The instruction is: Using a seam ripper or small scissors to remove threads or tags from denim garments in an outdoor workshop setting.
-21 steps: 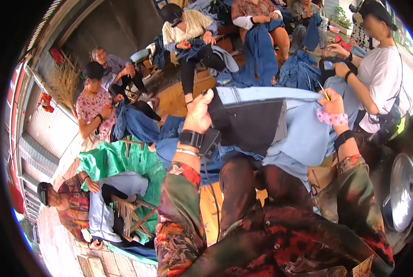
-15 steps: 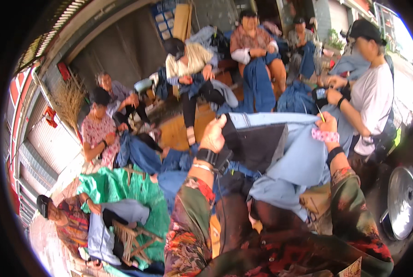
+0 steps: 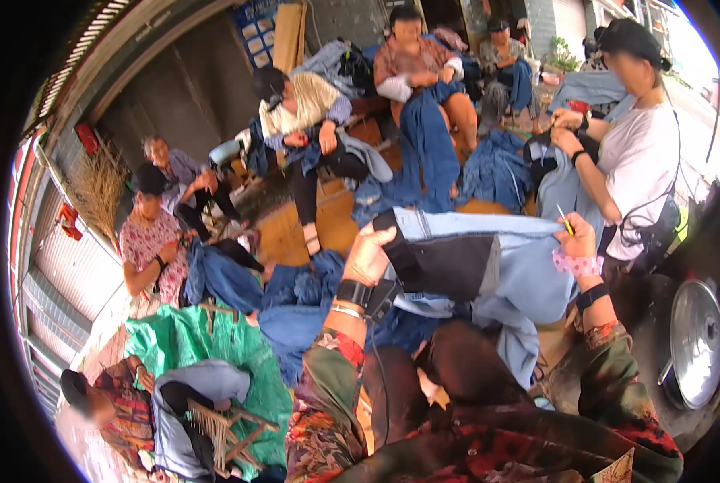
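A light blue denim garment [image 3: 529,282], likely jeans, is stretched between my hands above my lap, with a black cloth panel [image 3: 448,262] facing up. My left hand [image 3: 368,259] is closed on its dark left end, thumb on top. At the right end, my right hand [image 3: 583,240] pinches the denim edge. That same hand also holds a small yellow-handled tool [image 3: 567,223] with a thin pointed tip sticking up; its exact kind is too small to tell. The lower part of the garment hangs down in folds by my knees.
Several people sit around me handling denim; the nearest, in a white shirt [image 3: 637,165], is at my right. Piled blue denim [image 3: 303,310] lies ahead of my left forearm. A green sheet [image 3: 267,378] and bamboo stool [image 3: 231,431] are left, a metal lid [image 3: 696,342] right.
The view has shifted slightly, so the people appear further left. The garment is still held at both ends, now somewhat lower in view, and the yellow tool's tip shows more plainly.
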### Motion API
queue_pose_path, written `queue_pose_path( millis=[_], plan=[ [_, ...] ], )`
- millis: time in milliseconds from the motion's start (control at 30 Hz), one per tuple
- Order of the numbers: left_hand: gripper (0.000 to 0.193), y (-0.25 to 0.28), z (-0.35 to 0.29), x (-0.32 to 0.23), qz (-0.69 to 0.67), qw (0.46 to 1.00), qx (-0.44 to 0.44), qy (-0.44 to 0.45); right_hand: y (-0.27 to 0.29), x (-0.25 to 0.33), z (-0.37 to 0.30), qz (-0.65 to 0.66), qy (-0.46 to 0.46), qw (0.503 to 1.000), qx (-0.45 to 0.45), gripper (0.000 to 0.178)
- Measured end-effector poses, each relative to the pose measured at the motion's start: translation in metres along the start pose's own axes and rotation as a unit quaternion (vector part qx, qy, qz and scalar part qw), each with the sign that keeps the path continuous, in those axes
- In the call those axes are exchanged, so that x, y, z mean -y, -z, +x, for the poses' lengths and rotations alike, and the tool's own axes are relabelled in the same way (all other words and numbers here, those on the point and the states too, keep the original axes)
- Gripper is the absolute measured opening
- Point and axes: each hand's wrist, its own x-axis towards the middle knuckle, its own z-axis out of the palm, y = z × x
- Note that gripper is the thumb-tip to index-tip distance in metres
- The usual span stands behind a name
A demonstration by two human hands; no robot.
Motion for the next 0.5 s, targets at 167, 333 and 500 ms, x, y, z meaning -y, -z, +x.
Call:
queue_pose_path(
  millis=[167,333,500],
  plan=[
    [0.03,-0.022,-0.049,-0.036,0.053,0.993,-0.033,-0.103,0.016,0.041,-0.016,0.094,0.039,0.994,0.038,0.018],
    [0.041,0.0,-0.191,0.006,0.185,0.979,-0.086,0.001,0.037,0.027,-0.117,-0.019,0.102,0.97,0.221,0.016],
    [0.042,0.025,-0.312,0.107,0.068,0.967,-0.199,0.146,0.03,-0.06,-0.213,-0.024,0.034,0.916,0.4,0.019]
  ],
)
